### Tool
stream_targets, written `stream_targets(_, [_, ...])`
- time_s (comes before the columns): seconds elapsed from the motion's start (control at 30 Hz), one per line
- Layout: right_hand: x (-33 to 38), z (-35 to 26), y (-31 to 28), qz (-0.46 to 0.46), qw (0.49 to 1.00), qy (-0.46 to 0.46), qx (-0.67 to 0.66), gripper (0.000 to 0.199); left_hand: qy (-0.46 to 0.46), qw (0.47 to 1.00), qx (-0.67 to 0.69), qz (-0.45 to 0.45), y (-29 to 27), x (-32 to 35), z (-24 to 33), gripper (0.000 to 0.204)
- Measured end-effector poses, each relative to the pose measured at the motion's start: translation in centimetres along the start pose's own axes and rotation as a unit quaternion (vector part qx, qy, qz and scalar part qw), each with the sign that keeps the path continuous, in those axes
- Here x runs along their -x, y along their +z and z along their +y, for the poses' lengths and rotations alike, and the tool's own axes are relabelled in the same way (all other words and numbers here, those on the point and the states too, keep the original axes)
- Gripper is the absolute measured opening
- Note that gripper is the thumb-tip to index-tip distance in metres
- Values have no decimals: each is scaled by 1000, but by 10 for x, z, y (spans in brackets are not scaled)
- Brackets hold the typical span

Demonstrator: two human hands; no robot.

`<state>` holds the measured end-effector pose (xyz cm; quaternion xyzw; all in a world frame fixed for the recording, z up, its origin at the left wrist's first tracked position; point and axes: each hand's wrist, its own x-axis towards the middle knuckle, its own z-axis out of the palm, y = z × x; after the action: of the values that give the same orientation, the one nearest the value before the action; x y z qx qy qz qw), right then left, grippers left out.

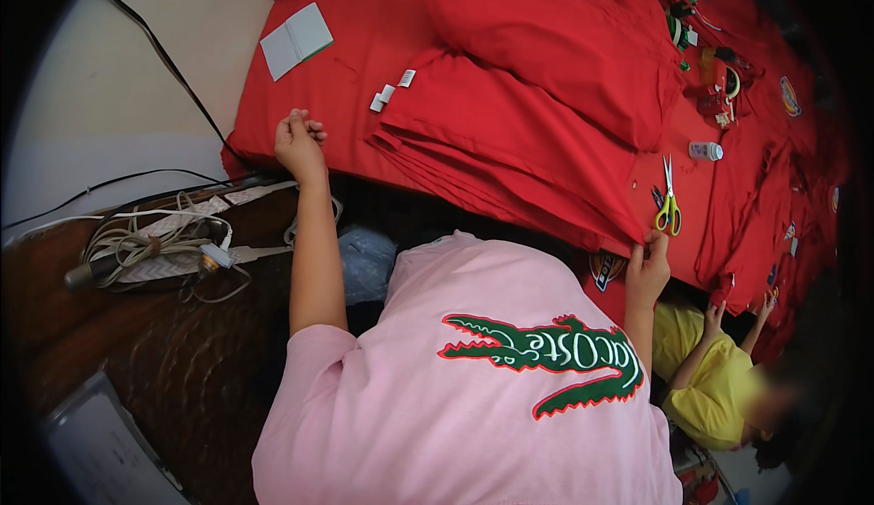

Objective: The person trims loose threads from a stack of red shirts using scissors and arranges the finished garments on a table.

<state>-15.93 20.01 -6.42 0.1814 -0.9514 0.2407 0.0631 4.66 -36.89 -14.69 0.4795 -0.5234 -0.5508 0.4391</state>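
Observation:
A red garment [510,132] lies spread and partly folded across the red-covered table in front of me. My right hand [647,270] pinches its near right corner at the table's front edge. My left hand [300,145] is raised off the garment's left side, fingers curled in; whether something small is in them is hidden. White labels [391,93] show near the garment's upper left edge. Just beyond my right hand lie scissors [670,203] with yellow-green handles. A white pad of paper [297,40] rests beyond my left hand.
A small white bottle [706,151] and a roll of tape [731,82] sit to the right, with more red garments [774,168]. A person in yellow [715,377] handles red cloth there. Coiled cables [155,245] lie on a wooden surface at left.

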Motion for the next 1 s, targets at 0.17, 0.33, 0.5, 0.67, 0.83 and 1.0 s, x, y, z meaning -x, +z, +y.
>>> stream_targets(0.17, [-1, 0, 8, -10, 1000, 1, 5, 16, -319, 907, 208, -180, 10, 70, -21, 23])
stream_targets(0.33, [-5, -2, 7, -7, 1000, 4, -4, 16, -303, 894, 294, -151, 46, 131, -22, 40])
stream_targets(0.5, [-7, 2, 3, -16, 1000, -3, -10, 17, -99, 959, 196, -176, 81, 119, -26, 32])
stream_targets(0.67, [-11, -2, -9, 23, 999, -28, -21, 17, -72, 962, 125, -231, 97, 93, 0, 49])
stream_targets(0.83, [4, -6, -7, -17, 989, -140, 34, 20, 22, 963, 196, -182, 73, 18, 20, 47])
stream_targets(1.0, [33, 9, 28, -162, 980, -117, 1, 15, -56, 959, 180, -211, 54, 17, 8, 48])
